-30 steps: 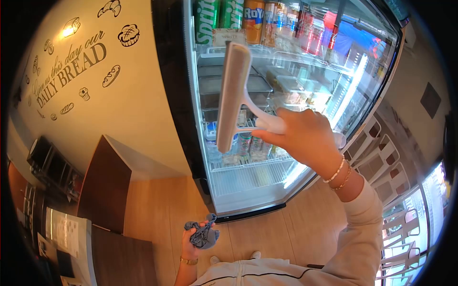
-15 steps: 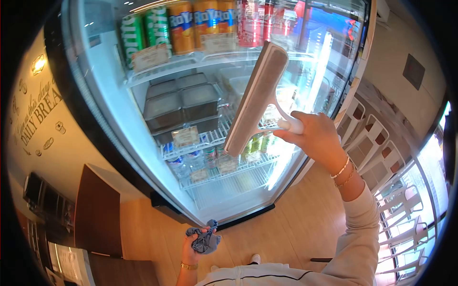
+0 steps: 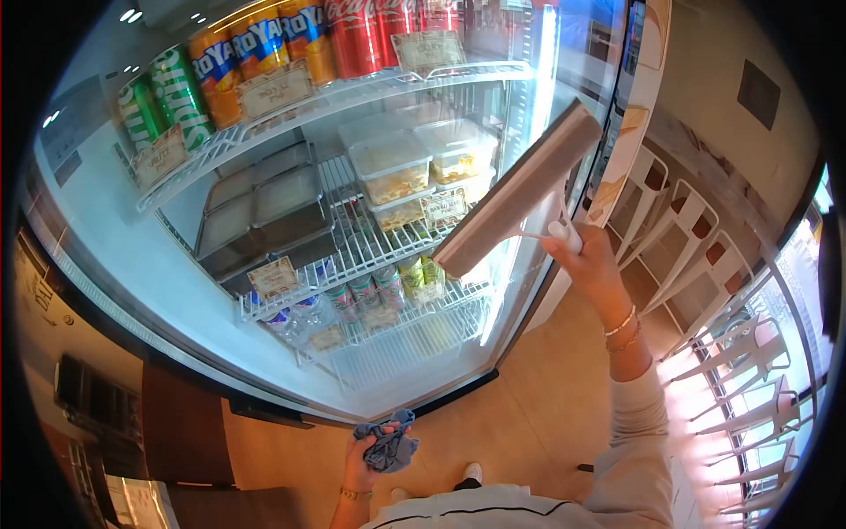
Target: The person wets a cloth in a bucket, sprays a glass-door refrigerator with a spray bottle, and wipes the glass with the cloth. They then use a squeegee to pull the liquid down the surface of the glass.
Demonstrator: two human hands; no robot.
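The right hand (image 3: 589, 264) has its fingers curled around the handle of a squeegee (image 3: 524, 194). The squeegee slants in front of the glass of a big fridge (image 3: 454, 397). Its top end is near the fridge's right edge, and its low end points down and to the left. I can't tell if the blade touches the glass. To the left of it, the glass spreads wide, so there is lots of room that way. On the right, the edge is close.

The left hand (image 3: 357, 458) is down low, squeezing a crumpled blue-gray cloth (image 3: 389, 448) near the fridge's bottom edge. Wood floor (image 3: 546, 379) shows between the fridge and the person's shoes (image 3: 472, 473).

Behind the glass, 2 green cans (image 3: 176, 93) and 3 orange cans (image 3: 256, 44) stand up high beside red cans (image 3: 352, 40). Under them sit dark boxes (image 3: 264, 207) and clear tubs (image 3: 388, 167). White chairs (image 3: 696, 234) stand in the way past the right arm. A brown panel (image 3: 185, 423) is over on the left.
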